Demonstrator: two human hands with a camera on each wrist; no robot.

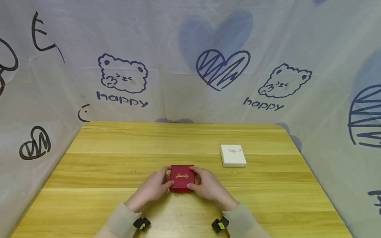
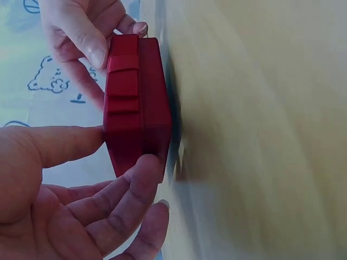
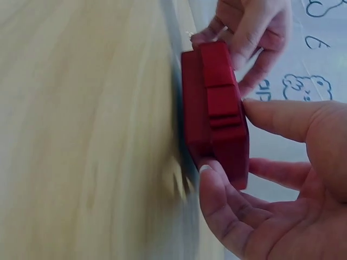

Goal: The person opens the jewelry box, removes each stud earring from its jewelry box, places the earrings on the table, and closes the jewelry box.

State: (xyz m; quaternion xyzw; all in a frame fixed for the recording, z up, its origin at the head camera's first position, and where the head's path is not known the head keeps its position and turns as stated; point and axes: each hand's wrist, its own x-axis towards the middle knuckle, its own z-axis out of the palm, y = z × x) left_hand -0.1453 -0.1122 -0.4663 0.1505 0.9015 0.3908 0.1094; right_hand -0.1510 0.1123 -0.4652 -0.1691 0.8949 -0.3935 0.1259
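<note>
A dark red jewelry box (image 1: pixel 180 181) with gold "Jewelry" lettering is between my two hands near the middle of the table. A ribbon bow crosses its near side in both wrist views. My left hand (image 1: pixel 153 185) grips the left side, thumb at the near corner and fingers along the side. On the right side my right hand (image 1: pixel 207 184) holds it the same way. The box's lid (image 2: pixel 123 86) looks closed, so its inside is hidden. I cannot tell whether its underside touches the table.
A white square box (image 1: pixel 233 158) with a pink print lies to the right, farther back. Tiny shiny pieces (image 1: pixel 232 172) lie just in front of it. Other tiny pieces (image 1: pixel 134 170) are left of my left hand. Printed cloth (image 1: pixel 178 99) hangs behind the wooden table (image 1: pixel 119 138).
</note>
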